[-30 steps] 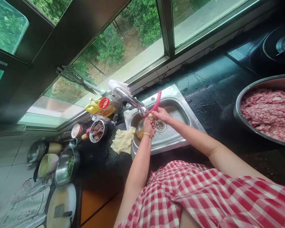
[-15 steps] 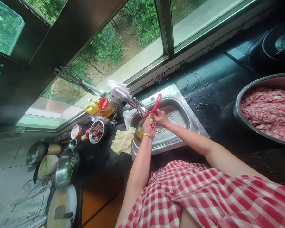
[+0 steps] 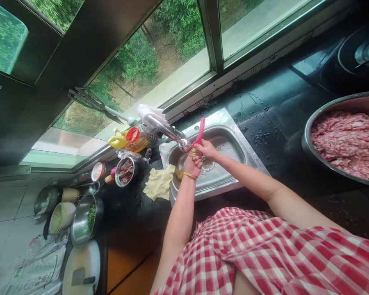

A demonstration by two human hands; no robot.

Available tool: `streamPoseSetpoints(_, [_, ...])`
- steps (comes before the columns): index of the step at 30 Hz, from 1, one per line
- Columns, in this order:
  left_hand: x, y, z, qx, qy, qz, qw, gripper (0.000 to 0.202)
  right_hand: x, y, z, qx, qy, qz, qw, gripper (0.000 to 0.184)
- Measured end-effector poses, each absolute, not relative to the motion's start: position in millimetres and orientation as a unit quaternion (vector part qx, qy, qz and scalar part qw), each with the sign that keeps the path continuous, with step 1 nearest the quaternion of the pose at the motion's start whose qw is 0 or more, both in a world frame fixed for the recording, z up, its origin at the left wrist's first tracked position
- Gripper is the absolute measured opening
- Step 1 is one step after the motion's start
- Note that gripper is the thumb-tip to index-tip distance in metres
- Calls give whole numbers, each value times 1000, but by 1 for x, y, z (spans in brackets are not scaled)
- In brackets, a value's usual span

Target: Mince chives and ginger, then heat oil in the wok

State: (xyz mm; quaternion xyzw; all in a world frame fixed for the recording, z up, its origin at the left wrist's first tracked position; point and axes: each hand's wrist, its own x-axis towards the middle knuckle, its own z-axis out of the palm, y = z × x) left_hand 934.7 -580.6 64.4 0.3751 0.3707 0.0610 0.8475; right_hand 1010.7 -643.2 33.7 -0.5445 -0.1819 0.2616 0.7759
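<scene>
Over the sink (image 3: pixel 230 159), my left hand (image 3: pixel 192 164) is closed around a knobbly, pale yellow-brown piece of ginger (image 3: pixel 195 152). My right hand (image 3: pixel 208 150) grips a pink peeler (image 3: pixel 201 130), whose handle points up toward the window; its blade end is hidden at the ginger. Both hands meet just below the faucet (image 3: pixel 184 144). A golden-brown lump (image 3: pixel 180 173) lies in the sink's left side, partly behind my left wrist. Small scraps are scattered around the drain.
A pale cloth (image 3: pixel 159 182) lies beside the sink, near a metal bowl of dark reddish pieces (image 3: pixel 125 172). At right stands a large basin (image 3: pixel 307 141) of minced meat. Bottles, including a yellow jug (image 3: pixel 118 141), line the window. Further left are a bowl of greens (image 3: pixel 80 229) and a cleaver (image 3: pixel 78 277) on a round board.
The peeler's handle has turned and shifted slightly left, now showing edge-on. My right hand has moved slightly left and down, and the fingers of my left hand have shifted around the ginger.
</scene>
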Motion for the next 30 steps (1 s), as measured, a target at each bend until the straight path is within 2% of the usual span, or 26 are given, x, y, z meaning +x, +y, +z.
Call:
streamPoseSetpoints(8, [932, -578, 68, 341, 367, 30, 865, 18, 1010, -641, 25, -592, -228, 162, 756, 23])
streamPoseSetpoints(13, [934, -576, 64, 344, 399, 73, 847, 21, 1005, -641, 20, -625, -270, 134, 720, 23])
streamPoseSetpoints(15, [934, -576, 64, 364, 420, 81, 827, 19, 1006, -641, 24, -626, -254, 132, 725, 26])
streamPoseSetpoints(17, [932, -577, 64, 370, 419, 73, 826, 15, 1009, -640, 29, -593, -202, 148, 765, 30])
streamPoseSetpoints(20, [931, -578, 65, 370, 392, 59, 840, 13, 1014, -641, 36, -534, -152, 211, 805, 32])
streamPoseSetpoints(24, [933, -581, 64, 401, 375, 75, 832, 12, 1014, -645, 38, -539, -169, 254, 785, 29])
streamPoseSetpoints(30, [934, -588, 65, 408, 376, 55, 830, 16, 1007, -651, 31, -605, -216, 183, 745, 22])
